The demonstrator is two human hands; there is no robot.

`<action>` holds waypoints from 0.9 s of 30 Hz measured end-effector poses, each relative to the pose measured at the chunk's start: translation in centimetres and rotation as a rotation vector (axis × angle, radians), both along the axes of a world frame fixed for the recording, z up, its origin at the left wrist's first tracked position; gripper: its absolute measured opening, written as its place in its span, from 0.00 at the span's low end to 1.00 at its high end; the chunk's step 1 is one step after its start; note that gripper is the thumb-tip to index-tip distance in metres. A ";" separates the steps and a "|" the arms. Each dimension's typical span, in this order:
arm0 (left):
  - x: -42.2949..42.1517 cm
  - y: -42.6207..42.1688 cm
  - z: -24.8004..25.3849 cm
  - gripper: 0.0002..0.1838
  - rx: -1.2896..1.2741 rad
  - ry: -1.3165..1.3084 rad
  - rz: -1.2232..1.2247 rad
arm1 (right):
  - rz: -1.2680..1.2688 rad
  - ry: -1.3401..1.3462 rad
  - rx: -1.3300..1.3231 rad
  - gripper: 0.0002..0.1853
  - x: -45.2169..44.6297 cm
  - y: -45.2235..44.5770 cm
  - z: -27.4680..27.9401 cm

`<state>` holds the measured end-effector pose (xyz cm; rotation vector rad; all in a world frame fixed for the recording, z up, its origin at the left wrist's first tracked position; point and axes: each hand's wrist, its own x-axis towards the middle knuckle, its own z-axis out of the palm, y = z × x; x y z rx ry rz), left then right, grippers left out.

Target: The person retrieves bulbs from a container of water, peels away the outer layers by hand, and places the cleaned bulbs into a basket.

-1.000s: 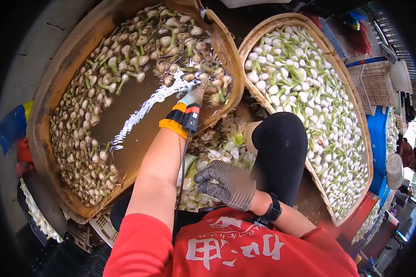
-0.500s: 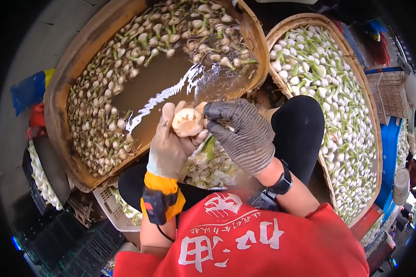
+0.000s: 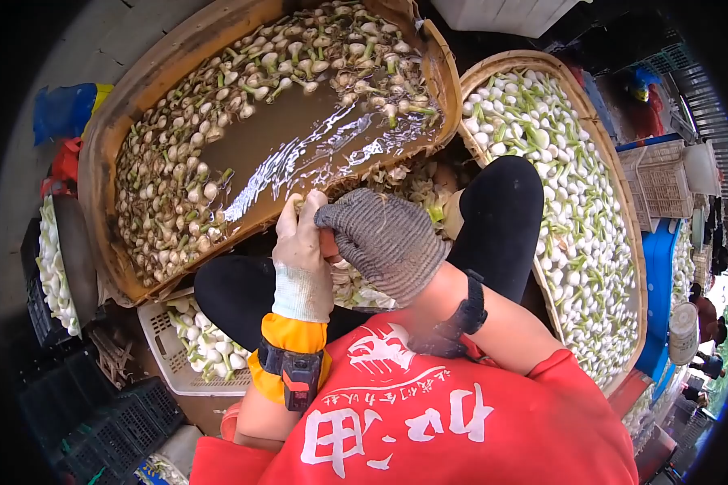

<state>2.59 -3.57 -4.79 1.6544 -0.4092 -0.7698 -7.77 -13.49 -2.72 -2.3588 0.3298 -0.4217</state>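
My left hand (image 3: 299, 250), in a white glove with a yellow cuff, is closed at the edge of the tub, its back turned up. Only a pale yellowish bit of the garlic bulb (image 3: 297, 200) seems to show at its fingertips. Against it presses my right hand (image 3: 384, 238), in a grey ribbed glove, fingers curled. A small reddish-brown piece (image 3: 329, 244) shows between the hands; its kind is unclear. Just beyond lies a large wooden-brown tub (image 3: 105, 202) of murky water with unpeeled garlic bulbs (image 3: 178, 174) floating in it.
On the right stands a long basket (image 3: 635, 267) of white, green-stemmed bulbs (image 3: 574, 202). A white crate (image 3: 166, 343) with bulbs is beside my left knee (image 3: 230, 291). Peelings (image 3: 360, 283) lie between my legs. Dark crates (image 3: 129, 420) are at lower left, a beige crate (image 3: 659, 182) at far right.
The left hand has turned over, hiding the bulb's pale cut face. Both hands have shifted left and slightly down, and the right now overlaps the left's fingers. The view has tilted slightly.
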 end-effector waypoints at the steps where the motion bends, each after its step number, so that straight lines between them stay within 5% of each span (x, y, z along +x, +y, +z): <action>1: 0.0 0.8 -0.3 0.27 -0.003 -0.003 0.002 | -0.036 0.025 -0.031 0.14 0.0 0.3 0.1; 4: -0.5 2.4 2.1 0.26 -0.071 0.229 -0.105 | -0.139 -0.205 0.096 0.13 0.0 0.1 1.0; 5: -0.2 3.2 2.7 0.26 -0.030 -0.341 -0.348 | -0.135 -0.209 0.095 0.13 0.1 -0.4 1.5; 9: -1.1 5.0 2.7 0.29 -0.413 0.571 -0.071 | -0.319 -0.328 -0.051 0.11 0.7 -3.8 2.2; 11: -0.5 5.9 1.2 0.29 -0.499 0.597 -0.098 | -0.132 -0.305 -0.024 0.12 -0.2 -2.2 2.9; 13: -0.7 6.2 1.1 0.29 0.199 -0.788 -0.199 | -0.097 -0.273 -0.010 0.14 -0.3 -1.2 2.9; 14: -1.0 5.9 1.5 0.29 0.195 -0.789 -0.190 | -0.010 -0.306 -0.063 0.16 -0.5 0.6 2.5; 17: -2.5 4.6 3.5 0.23 -0.401 0.717 0.159 | 0.163 -0.258 -0.046 0.19 -0.9 2.1 2.1; 23: -2.3 4.9 -0.2 0.18 -0.311 0.442 0.218 | 0.100 -0.228 -0.096 0.20 -1.4 3.2 1.5; 25: -1.7 5.1 -2.8 0.24 -0.164 0.038 0.234 | 0.051 -0.192 -0.099 0.20 -1.3 3.9 1.7; 27: -1.6 5.9 -2.5 0.28 -0.160 -0.092 0.115 | 0.000 -0.157 -0.099 0.20 -1.1 4.3 1.9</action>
